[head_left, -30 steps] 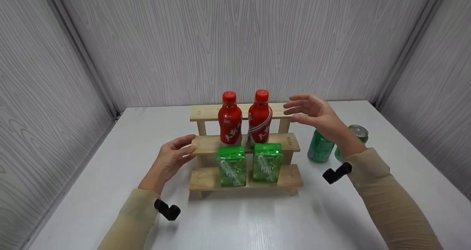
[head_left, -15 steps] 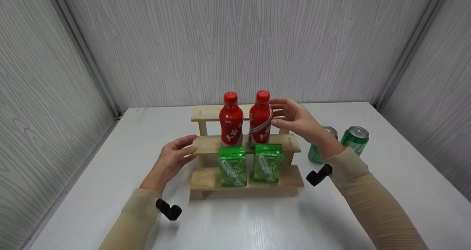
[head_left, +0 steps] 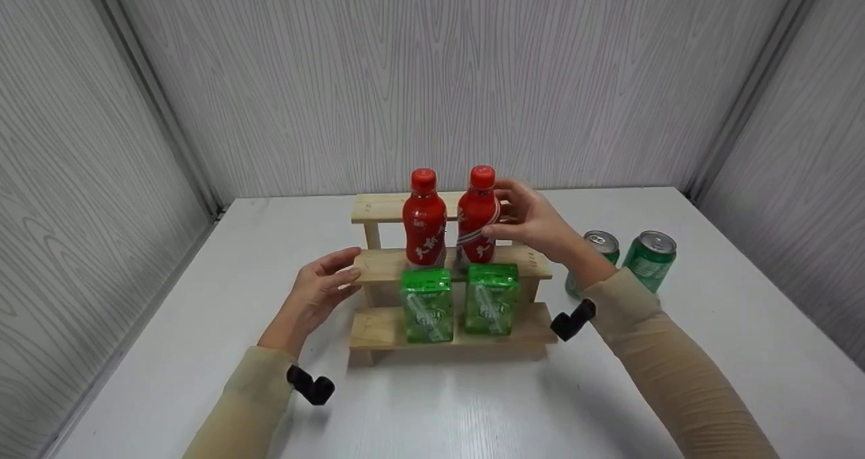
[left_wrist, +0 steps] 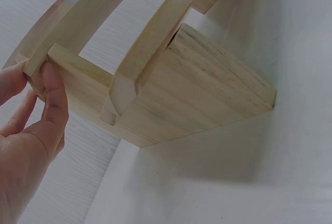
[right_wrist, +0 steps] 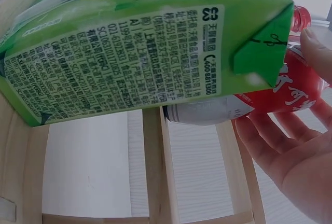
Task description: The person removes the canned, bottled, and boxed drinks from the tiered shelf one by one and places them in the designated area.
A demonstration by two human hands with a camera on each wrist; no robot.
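Note:
A three-step wooden rack stands on the white table. Two red bottles sit on its middle step and two green cartons on the bottom step. My right hand wraps thumb and fingers round the right red bottle; the left red bottle stands free. In the right wrist view the right hand touches the red bottle behind a green carton. My left hand grips the left end of the middle step, and its thumb lies on the rack.
Two green cans stand on the table to the right of the rack, just behind my right forearm. The rack's top step holds nothing. Grey wood-grain walls close in the table on three sides.
My right hand moved left from above the rack's right end and closed round the right red bottle. The left hand stayed on the middle step.

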